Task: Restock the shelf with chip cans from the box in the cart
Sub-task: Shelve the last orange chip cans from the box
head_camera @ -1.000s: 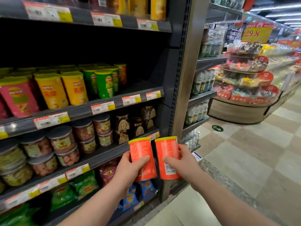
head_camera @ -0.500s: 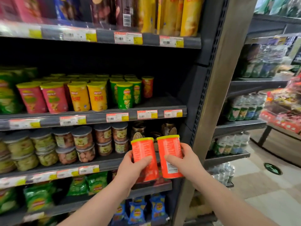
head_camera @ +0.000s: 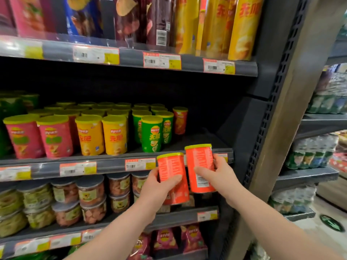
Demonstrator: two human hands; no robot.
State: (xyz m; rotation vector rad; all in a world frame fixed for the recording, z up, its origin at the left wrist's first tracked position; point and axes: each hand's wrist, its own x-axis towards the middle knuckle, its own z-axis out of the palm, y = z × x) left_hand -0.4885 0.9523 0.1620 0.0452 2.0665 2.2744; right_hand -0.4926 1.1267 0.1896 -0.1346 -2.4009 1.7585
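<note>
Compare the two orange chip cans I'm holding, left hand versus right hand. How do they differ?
The left-hand can sits lower; the right-hand can is held higher, its lid by the shelf edge. The right-hand can shows a barcode near its base; the left-hand can shows none. Both are orange-red with yellow-green lids, roughly upright, small print facing the camera.

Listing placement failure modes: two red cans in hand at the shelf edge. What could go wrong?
1. The right can, in the right hand, hangs mostly below the shelf edge; it may catch.
2. The left can, in the left hand, is close beside it; they could knock.
3. The front green can borders the gap and might topple.
</note>
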